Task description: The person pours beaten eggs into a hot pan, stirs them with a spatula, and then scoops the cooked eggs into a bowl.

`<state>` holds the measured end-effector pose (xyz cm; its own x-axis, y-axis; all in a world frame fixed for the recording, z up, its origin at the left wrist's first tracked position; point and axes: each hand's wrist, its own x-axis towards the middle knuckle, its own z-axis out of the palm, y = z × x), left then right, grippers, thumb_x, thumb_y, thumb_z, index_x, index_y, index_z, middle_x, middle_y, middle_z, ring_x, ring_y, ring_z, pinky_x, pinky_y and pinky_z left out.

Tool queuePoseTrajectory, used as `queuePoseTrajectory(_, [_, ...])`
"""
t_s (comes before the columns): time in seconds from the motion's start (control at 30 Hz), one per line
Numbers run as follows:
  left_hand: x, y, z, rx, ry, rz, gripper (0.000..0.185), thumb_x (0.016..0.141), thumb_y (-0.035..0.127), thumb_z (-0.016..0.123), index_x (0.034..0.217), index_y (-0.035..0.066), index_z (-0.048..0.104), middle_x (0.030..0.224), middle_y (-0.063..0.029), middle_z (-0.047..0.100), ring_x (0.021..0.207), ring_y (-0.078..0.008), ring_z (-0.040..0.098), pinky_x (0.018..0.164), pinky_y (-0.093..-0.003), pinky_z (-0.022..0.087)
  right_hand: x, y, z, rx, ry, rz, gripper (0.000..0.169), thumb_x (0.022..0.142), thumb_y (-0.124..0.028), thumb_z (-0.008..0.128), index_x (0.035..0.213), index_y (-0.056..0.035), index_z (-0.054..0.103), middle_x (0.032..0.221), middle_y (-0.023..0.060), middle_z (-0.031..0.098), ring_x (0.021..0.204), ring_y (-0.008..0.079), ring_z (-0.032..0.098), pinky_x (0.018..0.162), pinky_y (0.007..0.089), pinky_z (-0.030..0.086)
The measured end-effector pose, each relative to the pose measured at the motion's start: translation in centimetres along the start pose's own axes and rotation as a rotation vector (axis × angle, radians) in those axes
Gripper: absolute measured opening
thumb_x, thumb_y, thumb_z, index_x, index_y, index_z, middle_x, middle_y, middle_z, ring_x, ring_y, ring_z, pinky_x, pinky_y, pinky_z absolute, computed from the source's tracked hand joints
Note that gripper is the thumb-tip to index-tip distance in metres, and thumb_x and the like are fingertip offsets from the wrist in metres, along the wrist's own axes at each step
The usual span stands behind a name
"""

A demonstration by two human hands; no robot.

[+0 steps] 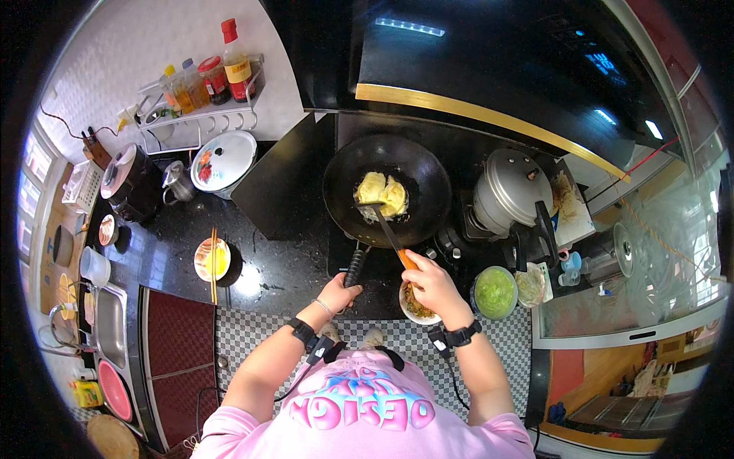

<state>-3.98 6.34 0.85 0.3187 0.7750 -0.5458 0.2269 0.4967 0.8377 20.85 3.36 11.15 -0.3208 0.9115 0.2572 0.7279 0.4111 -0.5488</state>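
A black wok (424, 178) sits on the stove, its coiled handle gripped by my left hand (335, 294). Yellow cooked egg (383, 192) lies in the middle of the wok, folded into two mounds with a browned rim. My right hand (430, 287) is closed around the orange handle of a spatula (391, 232). The spatula's blade touches the near side of the egg, and part of it is hidden there. Below my right hand stands a white bowl (427, 317) of brown chopped food, partly covered by the hand.
Chopsticks (214, 269) rest across a bowl with yellow residue (203, 258) at the left. A pressure cooker (507, 189) occupies the right burner; a bowl of chopped greens (494, 292) stands nearer. A dark splash panel (287, 183) rises left of the wok. The range hood (487, 63) overhangs behind.
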Motion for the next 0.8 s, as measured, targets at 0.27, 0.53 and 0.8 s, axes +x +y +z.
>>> queuePoseTrajectory(0.27, [-0.7, 0.8, 0.3, -0.009, 0.019, 0.001, 0.027, 0.086, 0.018, 0.068, 0.103, 0.004, 0.053, 0.065, -0.0005, 0.056, 0.053, -0.0104, 0.051, 0.047, -0.0268, 0.039, -2.7, -0.8, -1.6, -0.037, 0.17, 0.117, 0.017, 0.074, -0.002, 0.066, 0.088, -0.0097, 0.069, 0.129, 0.0205, 0.058, 0.107, 0.0364, 0.061, 0.088, 0.0417, 0.053])
queuePoseTrajectory(0.53, [0.0, -0.1, 0.3, -0.028, 0.014, 0.023, 0.026, 0.086, 0.016, 0.068, 0.102, 0.004, 0.052, 0.065, -0.0003, 0.055, 0.052, -0.0099, 0.05, 0.045, -0.0261, 0.038, -2.1, -0.5, -0.5, -0.142, 0.128, 0.119, 0.02, 0.071, 0.001, 0.064, 0.088, -0.0093, 0.068, 0.129, 0.0206, 0.057, 0.108, 0.0373, 0.06, 0.089, 0.0423, 0.052])
queuePoseTrajectory(0.8, [-0.4, 0.6, 0.4, -0.022, 0.003, -0.003, 0.024, 0.087, 0.014, 0.067, 0.102, 0.003, 0.052, 0.066, -0.001, 0.055, 0.053, -0.0104, 0.051, 0.048, -0.0264, 0.04, 0.6, -0.3, 1.0, -0.099, 0.206, 0.072, 0.021, 0.071, 0.003, 0.063, 0.088, -0.0075, 0.067, 0.131, 0.0203, 0.056, 0.11, 0.0376, 0.059, 0.09, 0.0397, 0.051])
